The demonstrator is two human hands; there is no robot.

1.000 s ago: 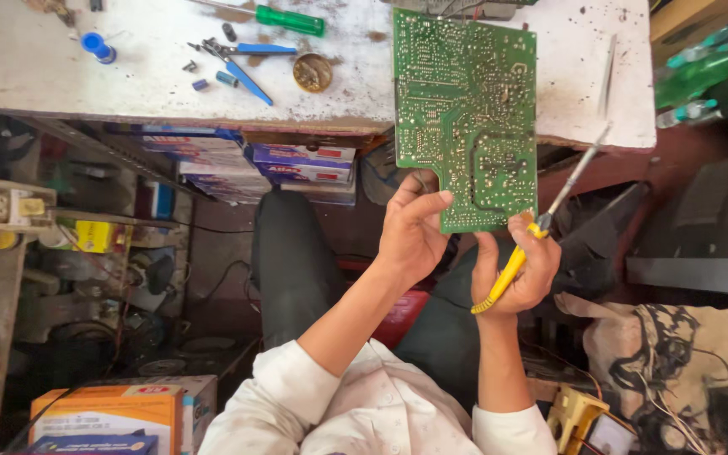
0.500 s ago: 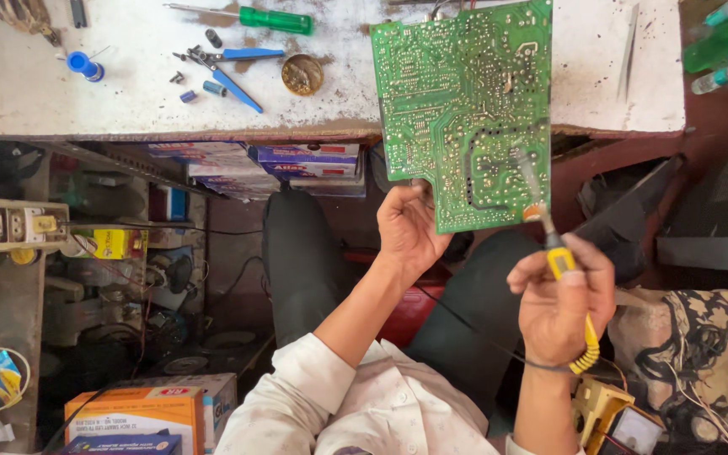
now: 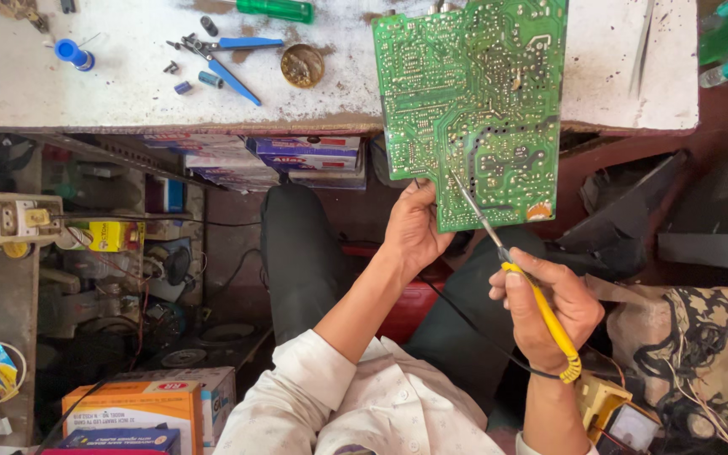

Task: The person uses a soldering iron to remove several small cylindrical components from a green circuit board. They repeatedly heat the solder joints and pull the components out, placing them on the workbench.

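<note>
1. Since half a second ago, the right hand (image 3: pixel 554 307) has swung its tool up so the metal tip now lies against the lower part of the circuit board (image 3: pixel 475 101); before that the tip sat a little higher and farther right on the board, and a second ago the tool pointed away to the right.
2. Left hand (image 3: pixel 414 229) is clamped on the board's bottom left corner, thumb on the solder side, fingers hidden behind it. The board stands nearly upright, its top leaning over the edge of the workbench (image 3: pixel 128 93).
3. Right hand is closed around the yellow handle of the soldering iron (image 3: pixel 537 299), fingers wrapped, thumb on top.
4. The iron's long axis runs diagonally: handle low and right, tip up and to the left. The board lies up and left of that grip, and the tip touches it just right of the left thumb.
5. A black cord (image 3: pixel 473 324) trails from the handle's lower end across the lap.
6. On the bench, well apart from both hands, lie blue pliers (image 3: pixel 229 61), a green screwdriver (image 3: pixel 275 9) and a small round tin (image 3: pixel 302 66).
</note>
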